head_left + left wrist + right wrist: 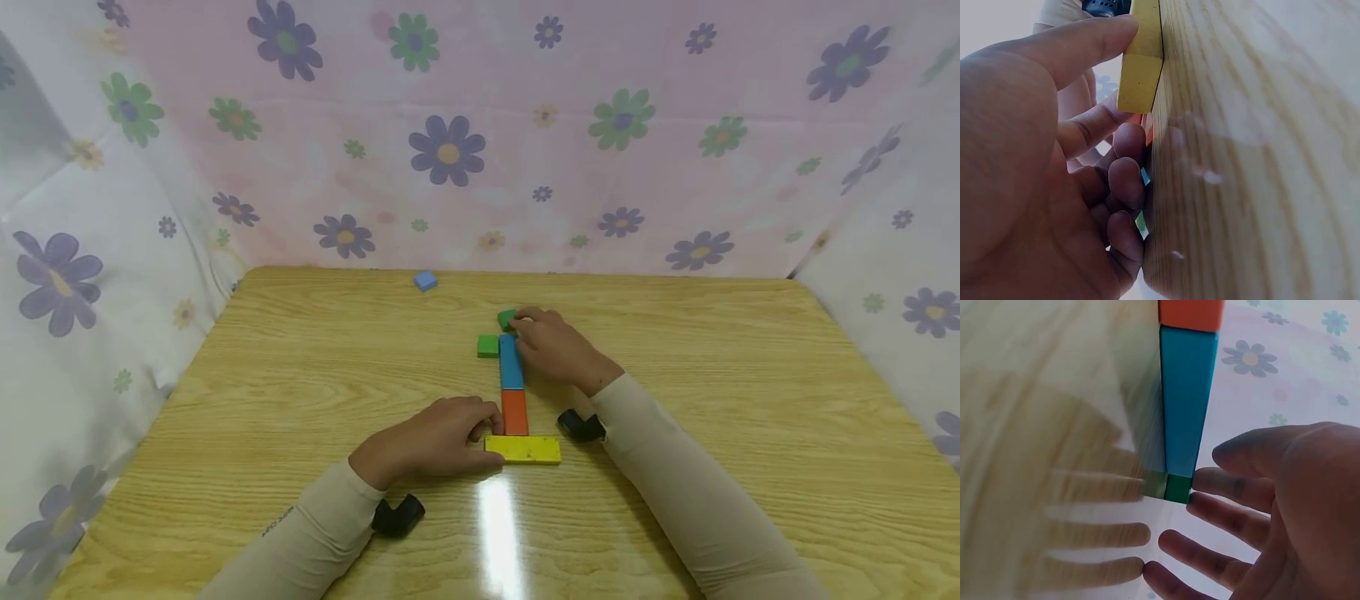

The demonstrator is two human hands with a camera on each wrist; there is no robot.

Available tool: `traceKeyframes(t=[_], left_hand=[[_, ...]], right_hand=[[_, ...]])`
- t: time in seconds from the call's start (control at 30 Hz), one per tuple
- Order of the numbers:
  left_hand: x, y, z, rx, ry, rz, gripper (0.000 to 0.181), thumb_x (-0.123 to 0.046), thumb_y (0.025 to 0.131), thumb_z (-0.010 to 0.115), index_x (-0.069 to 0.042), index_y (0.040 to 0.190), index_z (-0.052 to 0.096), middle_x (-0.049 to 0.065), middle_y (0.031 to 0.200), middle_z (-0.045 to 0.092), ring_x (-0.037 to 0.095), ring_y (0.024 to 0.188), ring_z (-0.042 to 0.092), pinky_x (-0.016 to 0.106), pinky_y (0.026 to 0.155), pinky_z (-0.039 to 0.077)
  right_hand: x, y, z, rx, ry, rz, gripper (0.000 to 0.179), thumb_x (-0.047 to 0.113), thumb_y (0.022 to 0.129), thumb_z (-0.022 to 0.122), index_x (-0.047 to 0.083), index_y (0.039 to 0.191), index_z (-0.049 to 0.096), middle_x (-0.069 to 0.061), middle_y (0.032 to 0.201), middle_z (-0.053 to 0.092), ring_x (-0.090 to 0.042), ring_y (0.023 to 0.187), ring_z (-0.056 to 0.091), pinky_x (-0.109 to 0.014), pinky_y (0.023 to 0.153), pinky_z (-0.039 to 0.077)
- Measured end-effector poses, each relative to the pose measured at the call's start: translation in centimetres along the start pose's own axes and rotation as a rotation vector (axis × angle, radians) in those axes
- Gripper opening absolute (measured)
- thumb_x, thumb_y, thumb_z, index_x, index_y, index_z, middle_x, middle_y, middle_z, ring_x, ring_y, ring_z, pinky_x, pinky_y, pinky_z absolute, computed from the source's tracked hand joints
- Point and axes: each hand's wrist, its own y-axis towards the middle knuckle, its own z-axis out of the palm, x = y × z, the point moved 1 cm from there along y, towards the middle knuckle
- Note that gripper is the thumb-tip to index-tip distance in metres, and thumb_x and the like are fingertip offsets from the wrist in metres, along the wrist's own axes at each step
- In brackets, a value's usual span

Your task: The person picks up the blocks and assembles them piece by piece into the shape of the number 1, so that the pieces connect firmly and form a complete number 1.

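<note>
A yellow block (pixel 522 450) lies crosswise on the table. My left hand (pixel 435 442) pinches its left end, thumb on the near side and index finger behind it; the other fingers curl beside it in the left wrist view. A red-orange block (pixel 514 412) and a blue block (pixel 511 362) run away from the yellow one in a line. One green block (pixel 488 347) sits left of the blue block's far end. Fingertips of my right hand (pixel 557 348) touch a second green block (pixel 506 320) beyond the blue one. In the right wrist view the thumb stands apart from it.
A small light-blue block (pixel 426 281) lies by the table's far edge. The wood-grain table (pixel 315 358) ends at a flowered cloth (pixel 487 208), with more cloth at both sides. Black curved pieces (pixel 399 515) show by both wrists.
</note>
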Motion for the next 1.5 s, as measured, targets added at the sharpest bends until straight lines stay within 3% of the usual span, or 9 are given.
traceKeyframes(t=[0.17, 0.33, 0.8, 0.93, 1.0, 1.1, 1.3, 1.37, 1.5], left_hand=[[0.1, 0.0, 0.1, 0.002, 0.003, -0.009, 0.025, -0.039, 0.090, 0.074, -0.023, 0.105, 0.062, -0.006, 0.081, 0.051, 0.006, 0.073, 0.045, 0.023, 0.067, 0.040], [0.1, 0.1, 0.1, 0.005, -0.004, -0.009, 0.025, -0.039, 0.090, 0.074, -0.024, 0.105, 0.062, -0.005, 0.082, 0.051, 0.006, 0.073, 0.046, 0.023, 0.067, 0.040], [0.0, 0.0, 0.2, 0.005, -0.022, -0.004, 0.024, -0.038, 0.090, 0.075, -0.023, 0.104, 0.062, -0.004, 0.081, 0.052, 0.006, 0.073, 0.046, 0.023, 0.067, 0.040], [0.0, 0.0, 0.2, 0.001, -0.026, -0.002, 0.024, -0.038, 0.090, 0.075, -0.023, 0.105, 0.062, -0.003, 0.081, 0.052, 0.006, 0.073, 0.046, 0.023, 0.068, 0.041], [0.0, 0.0, 0.2, -0.001, -0.024, -0.003, 0.024, -0.038, 0.090, 0.075, -0.023, 0.105, 0.062, -0.003, 0.081, 0.053, 0.006, 0.073, 0.046, 0.023, 0.067, 0.040], [0.0, 0.0, 0.2, 0.002, -0.016, -0.008, 0.025, -0.039, 0.090, 0.075, -0.023, 0.105, 0.062, -0.003, 0.081, 0.052, 0.006, 0.073, 0.045, 0.023, 0.067, 0.040], [-0.1, 0.1, 0.1, 0.010, -0.027, -0.020, 0.026, -0.038, 0.089, 0.075, -0.023, 0.105, 0.062, -0.004, 0.081, 0.052, 0.006, 0.073, 0.046, 0.023, 0.068, 0.041], [-0.2, 0.0, 0.0, 0.011, -0.038, -0.027, 0.026, -0.038, 0.089, 0.075, -0.023, 0.105, 0.062, -0.004, 0.082, 0.052, 0.006, 0.074, 0.046, 0.023, 0.068, 0.041], [-0.2, -0.1, 0.0, 0.021, -0.082, -0.044, 0.024, -0.038, 0.091, 0.074, -0.023, 0.106, 0.062, -0.005, 0.082, 0.054, 0.006, 0.073, 0.048, 0.023, 0.068, 0.043]], right_hand=[[0.0, -0.4, 0.1, 0.029, 0.022, 0.001, 0.045, 0.018, 0.106, 0.043, -0.002, 0.146, 0.046, -0.019, 0.156, 0.041, -0.036, 0.143, 0.041, -0.056, 0.118, 0.029], [-0.2, -0.7, 0.2, 0.037, 0.039, 0.008, 0.048, 0.021, 0.106, 0.045, 0.000, 0.149, 0.043, -0.017, 0.158, 0.038, -0.038, 0.143, 0.042, -0.052, 0.115, 0.035], [0.1, -1.2, -0.1, 0.010, 0.063, 0.002, 0.044, 0.019, 0.105, 0.045, 0.001, 0.145, 0.049, -0.016, 0.155, 0.043, -0.035, 0.138, 0.048, -0.049, 0.110, 0.042], [-0.1, -1.3, 0.0, 0.011, 0.068, 0.005, 0.044, 0.018, 0.105, 0.045, 0.002, 0.145, 0.049, -0.015, 0.155, 0.043, -0.030, 0.105, 0.064, -0.041, 0.092, 0.046], [-0.2, -1.3, 0.0, 0.016, 0.080, 0.007, 0.044, 0.018, 0.105, 0.046, 0.003, 0.146, 0.048, -0.015, 0.157, 0.041, -0.023, 0.082, 0.061, -0.040, 0.085, 0.044], [-0.2, -1.4, 0.0, 0.021, 0.091, 0.000, 0.045, 0.018, 0.105, 0.048, 0.003, 0.147, 0.047, -0.016, 0.157, 0.040, -0.018, 0.070, 0.051, -0.039, 0.084, 0.044], [-0.1, -1.5, -0.1, 0.026, 0.084, -0.002, 0.046, 0.019, 0.105, 0.049, 0.003, 0.148, 0.046, -0.015, 0.158, 0.039, -0.028, 0.100, 0.063, -0.040, 0.089, 0.044], [-0.1, -1.6, -0.1, 0.029, 0.083, 0.002, 0.046, 0.020, 0.105, 0.049, 0.003, 0.148, 0.045, -0.015, 0.158, 0.039, -0.032, 0.119, 0.061, -0.042, 0.094, 0.046], [0.0, -1.6, -0.1, 0.035, 0.095, 0.011, 0.046, 0.019, 0.105, 0.048, 0.003, 0.148, 0.045, -0.015, 0.158, 0.039, -0.035, 0.128, 0.056, -0.044, 0.098, 0.046]])
